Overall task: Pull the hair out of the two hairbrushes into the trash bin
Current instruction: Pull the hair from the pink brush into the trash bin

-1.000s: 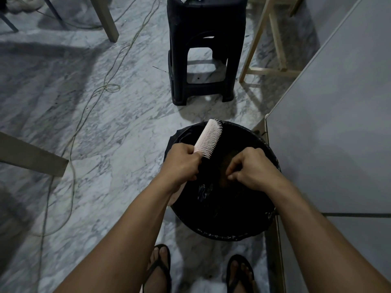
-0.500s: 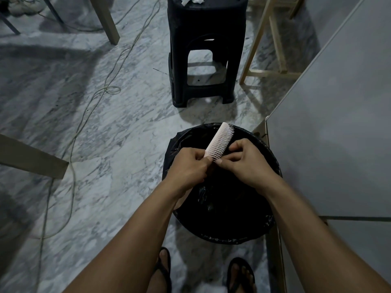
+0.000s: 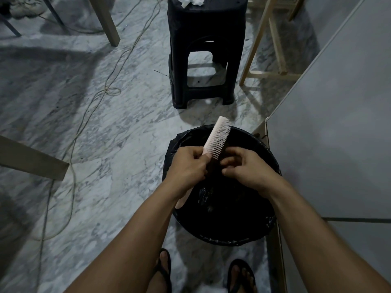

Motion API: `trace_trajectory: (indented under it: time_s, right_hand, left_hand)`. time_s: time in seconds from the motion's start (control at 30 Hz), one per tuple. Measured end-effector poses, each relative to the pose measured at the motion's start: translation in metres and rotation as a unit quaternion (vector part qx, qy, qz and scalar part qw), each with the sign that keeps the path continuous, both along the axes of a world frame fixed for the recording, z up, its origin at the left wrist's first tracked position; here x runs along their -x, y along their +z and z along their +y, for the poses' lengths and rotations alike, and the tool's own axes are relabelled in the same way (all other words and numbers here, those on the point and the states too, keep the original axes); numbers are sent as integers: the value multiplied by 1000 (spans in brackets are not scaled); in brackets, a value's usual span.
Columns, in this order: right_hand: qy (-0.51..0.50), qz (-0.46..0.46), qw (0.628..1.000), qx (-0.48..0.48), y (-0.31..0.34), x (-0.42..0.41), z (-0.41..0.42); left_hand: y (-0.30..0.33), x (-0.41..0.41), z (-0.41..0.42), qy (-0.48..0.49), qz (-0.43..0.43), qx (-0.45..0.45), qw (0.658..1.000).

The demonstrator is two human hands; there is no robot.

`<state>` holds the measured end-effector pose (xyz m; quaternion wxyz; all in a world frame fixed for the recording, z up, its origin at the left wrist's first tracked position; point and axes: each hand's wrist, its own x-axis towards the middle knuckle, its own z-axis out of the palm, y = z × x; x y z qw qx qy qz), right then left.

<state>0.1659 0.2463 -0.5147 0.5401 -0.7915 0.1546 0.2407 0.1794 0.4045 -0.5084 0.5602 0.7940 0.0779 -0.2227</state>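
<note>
A pale pink hairbrush (image 3: 218,136) with white bristles is held over the black trash bin (image 3: 262,229), which has a black liner. My left hand (image 3: 186,168) grips the brush by its handle, head pointing up and away, bristles facing right; the handle's end shows below my wrist. My right hand (image 3: 245,168) sits just right of the lower bristles with fingers curled and pinched beside them. Any hair between those fingers is too dark to make out. Only one brush is in view.
A black plastic stool (image 3: 205,51) with white tissue (image 3: 191,1) on top stands beyond the bin. A grey tabletop (image 3: 338,123) borders the bin on the right. Cables (image 3: 88,115) trail over the marble floor at left, near wooden legs (image 3: 31,159). My sandalled feet (image 3: 163,271) stand below.
My right hand rose from inside the bin to the brush's bristles, then slid down to their lower end. The brush tilted a little more upright in my left hand.
</note>
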Motion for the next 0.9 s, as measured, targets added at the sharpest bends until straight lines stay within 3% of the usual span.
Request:
trace_trajectory:
  time_s: [0.1,0.3,0.5,0.63,0.7,0.83,0.9]
  right_hand:
    - [-55,18,979,-195,5,-3,6]
    - [-77,22,975,-206,15,1,6]
    - [-37,35,993,-109,6,-2,1]
    - [-17,14,999,-30,-1,-2,-11]
    - [12,7,998,59,-4,-1,-20]
    - [136,57,964,224,-7,2,-27]
    - [143,73,943,293,-10,1,-24]
  left_hand:
    - [-2,1,-2,-16,-36,3,999]
    - [0,-1,1,-16,-102,-29,994]
    - [-4,-1,1,11,-92,-21,995]
    - [-4,-3,2,110,-35,5,993]
    - [-4,-7,5,157,-15,3,987]
    - [2,-7,8,130,28,20,991]
    - [7,-5,6,96,47,26,994]
